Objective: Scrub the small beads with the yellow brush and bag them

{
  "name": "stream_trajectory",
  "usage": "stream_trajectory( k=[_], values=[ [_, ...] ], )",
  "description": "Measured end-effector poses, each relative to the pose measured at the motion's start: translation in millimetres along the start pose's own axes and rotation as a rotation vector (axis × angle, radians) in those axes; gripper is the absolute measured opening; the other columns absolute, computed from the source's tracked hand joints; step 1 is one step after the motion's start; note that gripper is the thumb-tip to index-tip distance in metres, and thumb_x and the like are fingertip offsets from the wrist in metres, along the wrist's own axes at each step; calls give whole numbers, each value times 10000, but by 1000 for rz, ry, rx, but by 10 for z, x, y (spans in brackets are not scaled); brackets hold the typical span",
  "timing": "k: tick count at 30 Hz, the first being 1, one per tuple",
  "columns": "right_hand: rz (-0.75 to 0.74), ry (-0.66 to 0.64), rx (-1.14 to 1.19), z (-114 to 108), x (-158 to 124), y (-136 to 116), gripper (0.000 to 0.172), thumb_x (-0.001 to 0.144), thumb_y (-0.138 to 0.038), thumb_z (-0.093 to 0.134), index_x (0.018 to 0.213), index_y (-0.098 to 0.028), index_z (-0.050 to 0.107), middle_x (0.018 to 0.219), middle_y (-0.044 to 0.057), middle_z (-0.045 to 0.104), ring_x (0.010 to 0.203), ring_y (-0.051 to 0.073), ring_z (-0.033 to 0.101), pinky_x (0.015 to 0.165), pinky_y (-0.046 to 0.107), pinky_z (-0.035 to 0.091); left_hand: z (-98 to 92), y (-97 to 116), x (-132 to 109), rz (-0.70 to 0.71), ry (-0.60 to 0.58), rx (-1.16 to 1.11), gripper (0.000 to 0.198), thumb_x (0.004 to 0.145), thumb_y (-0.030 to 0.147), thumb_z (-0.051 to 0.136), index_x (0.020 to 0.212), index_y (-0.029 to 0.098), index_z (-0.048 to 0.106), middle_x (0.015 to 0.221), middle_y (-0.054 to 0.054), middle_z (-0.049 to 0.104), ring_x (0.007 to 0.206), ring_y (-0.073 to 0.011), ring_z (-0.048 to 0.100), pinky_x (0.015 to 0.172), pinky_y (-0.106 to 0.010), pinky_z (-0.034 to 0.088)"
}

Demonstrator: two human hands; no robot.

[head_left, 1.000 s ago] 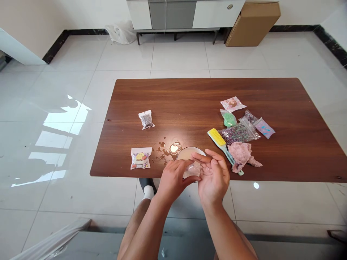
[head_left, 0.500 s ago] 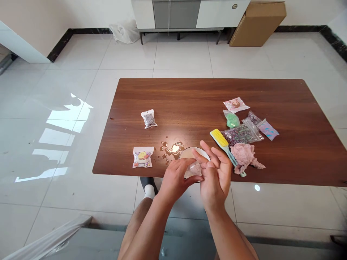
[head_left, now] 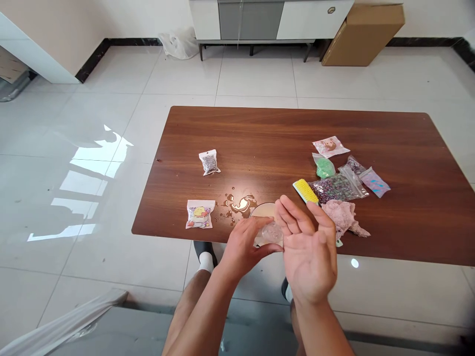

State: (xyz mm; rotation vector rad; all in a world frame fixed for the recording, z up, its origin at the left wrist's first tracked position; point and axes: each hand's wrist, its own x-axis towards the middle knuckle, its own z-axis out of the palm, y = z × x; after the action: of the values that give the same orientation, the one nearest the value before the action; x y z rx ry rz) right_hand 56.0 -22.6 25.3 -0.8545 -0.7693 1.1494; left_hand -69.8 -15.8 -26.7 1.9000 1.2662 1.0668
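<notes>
A: Finger state?
B: Left hand point(head_left: 245, 243) — thumb and fingers curved around the clear piece point(head_left: 272, 231), over the dish point(head_left: 263, 210); right hand point(head_left: 308, 253) spread, palm up.
A: Technique?
B: Grip lightly — keep drips above the dish.

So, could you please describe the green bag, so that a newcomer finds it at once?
Find the brown table and look at its right half. The green bag lies between the pink packet and the large bag of dark beads. Only its filling is bright green.
</notes>
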Motion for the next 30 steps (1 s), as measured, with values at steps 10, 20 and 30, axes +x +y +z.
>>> stream_trajectory(
  k=[10, 20, 30],
  values=[
    [-124, 166, -81, -124, 44, -103, 301, 1038, -327, 457, 1265, -257, 642, 1131, 75, 781, 1044, 246, 729, 958, 476, 534, -90, -35, -64, 15, 128, -169, 612, 802, 509, 828, 1332, 292, 615, 1158, -75, 767, 1162, -249, 697, 1023, -397, 553],
    [113, 255, -816, -934, 227, 244, 349, 990, -488, 498, 1080, -199, 672, 688, -15, 598, 663, 157, 583, 649, 284, 465, -356, -292, -90, -80, 362, -9, 574, 880, 591, 723, 1316, 227, 636, 1143, -104, 768, 1059, -244, 735, 907, -377, 597],
    [120, 164, -1387, -1548, 476, 197, 343, 884, -360, 508, 1104, -181, 701, 1203, 168, 732, 1078, 312, 666, 1010, 505, 494, -435, -570, 0, -474, 148, 244, 578, 908, 435, 706, 1434, 250, 552, 1315, -94, 693, 1132, -258, 686, 1035, -440, 532]
  ],
)
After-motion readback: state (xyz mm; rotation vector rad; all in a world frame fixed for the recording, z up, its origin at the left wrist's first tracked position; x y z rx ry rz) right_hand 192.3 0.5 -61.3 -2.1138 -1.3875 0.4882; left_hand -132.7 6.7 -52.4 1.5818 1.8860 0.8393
